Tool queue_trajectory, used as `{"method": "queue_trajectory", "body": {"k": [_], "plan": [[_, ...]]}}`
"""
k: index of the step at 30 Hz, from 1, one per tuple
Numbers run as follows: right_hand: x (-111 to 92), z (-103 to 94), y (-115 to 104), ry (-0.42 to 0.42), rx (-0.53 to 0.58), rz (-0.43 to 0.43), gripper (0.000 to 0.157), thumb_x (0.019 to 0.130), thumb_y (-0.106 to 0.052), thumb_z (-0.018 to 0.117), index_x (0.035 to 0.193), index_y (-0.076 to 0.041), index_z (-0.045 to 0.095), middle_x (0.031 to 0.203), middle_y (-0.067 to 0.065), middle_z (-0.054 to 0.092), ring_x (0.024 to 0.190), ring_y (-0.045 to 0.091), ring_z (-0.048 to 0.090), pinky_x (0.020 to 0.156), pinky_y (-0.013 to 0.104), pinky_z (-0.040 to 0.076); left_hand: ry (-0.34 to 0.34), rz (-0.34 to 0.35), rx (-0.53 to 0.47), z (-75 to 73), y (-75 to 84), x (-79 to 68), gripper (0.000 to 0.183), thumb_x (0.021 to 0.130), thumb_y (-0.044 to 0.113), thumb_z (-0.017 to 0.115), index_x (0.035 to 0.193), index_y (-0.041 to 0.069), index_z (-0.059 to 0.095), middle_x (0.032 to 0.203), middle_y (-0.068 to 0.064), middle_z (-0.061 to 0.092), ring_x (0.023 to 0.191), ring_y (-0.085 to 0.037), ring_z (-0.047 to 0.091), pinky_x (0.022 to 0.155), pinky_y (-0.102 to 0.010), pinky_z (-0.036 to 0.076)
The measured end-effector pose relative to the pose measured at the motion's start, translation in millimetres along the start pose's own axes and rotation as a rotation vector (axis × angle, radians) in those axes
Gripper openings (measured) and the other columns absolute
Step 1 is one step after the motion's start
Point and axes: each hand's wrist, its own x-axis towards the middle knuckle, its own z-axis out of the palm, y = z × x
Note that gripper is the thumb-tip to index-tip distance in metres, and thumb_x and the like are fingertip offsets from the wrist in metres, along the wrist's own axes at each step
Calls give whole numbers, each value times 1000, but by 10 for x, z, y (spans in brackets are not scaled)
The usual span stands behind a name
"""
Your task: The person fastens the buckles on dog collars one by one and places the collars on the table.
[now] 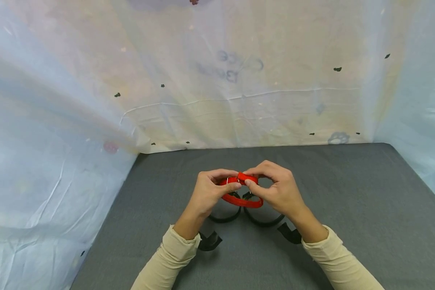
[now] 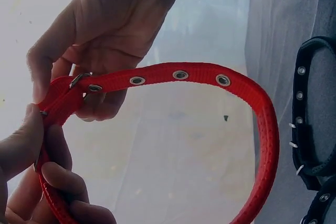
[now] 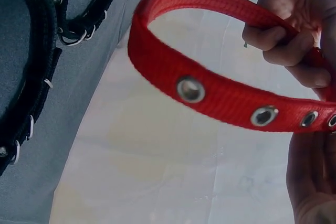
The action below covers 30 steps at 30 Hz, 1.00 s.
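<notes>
A red dog collar [image 1: 242, 201], closed into a loop, is held up between both hands over the grey table. My left hand [image 1: 209, 191] pinches it beside its metal buckle. The thumb and fingers of my right hand [image 1: 275, 187] pinch a folded piece of the red strap close to the buckle. In the left wrist view the strap [image 2: 199, 72] shows metal-rimmed eyelets and passes through the buckle [image 2: 79, 80]. The same eyelets run along the collar [image 3: 220, 95] in the right wrist view.
Two black collars with eyelets and metal rings lie behind the hands, one left [image 1: 224, 220] and one right [image 1: 264, 223]. Black strap-like pieces show beside both sleeves. The grey table [image 1: 366, 201] meets a pale hanging sheet [image 1: 239, 121] at its back.
</notes>
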Motion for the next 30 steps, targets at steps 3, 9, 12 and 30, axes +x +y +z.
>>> {"method": "queue_trajectory", "body": {"k": [3, 9, 12, 30], "plan": [[-9, -7, 5, 0, 7, 12, 22, 84, -2, 76, 100, -17, 77, 88, -5, 69, 78, 5, 59, 75, 22, 57, 3, 2, 5, 14, 4, -9, 31, 82, 4, 80, 110, -6, 73, 93, 0, 75, 79, -16, 69, 74, -32, 60], [-10, -34, 5, -29, 27, 29, 21, 84, -1, 73, 97, -18, 76, 86, -6, 67, 76, 6, 58, 70, 22, 55, -12, 17, 16, 28, -15, -8, 30, 82, 6, 81, 109, -5, 74, 90, 5, 74, 77, -15, 68, 74, -35, 59], [-6, -54, -3, -55, 35, 37, 23, 83, 0, 72, 96, -18, 75, 87, -6, 67, 77, 6, 58, 69, 23, 54, -19, 26, 17, 30, -21, -2, 30, 83, 7, 81, 109, -5, 74, 91, 5, 75, 79, -15, 68, 76, -41, 60], [19, -45, -63, -114, 18, 136, 25, 81, 2, 69, 89, -21, 73, 87, -6, 66, 79, 8, 65, 71, 24, 60, -41, 89, -14, -8, -56, -16, 34, 80, 7, 83, 109, -8, 72, 93, 2, 75, 80, -14, 71, 72, -31, 60]]}}
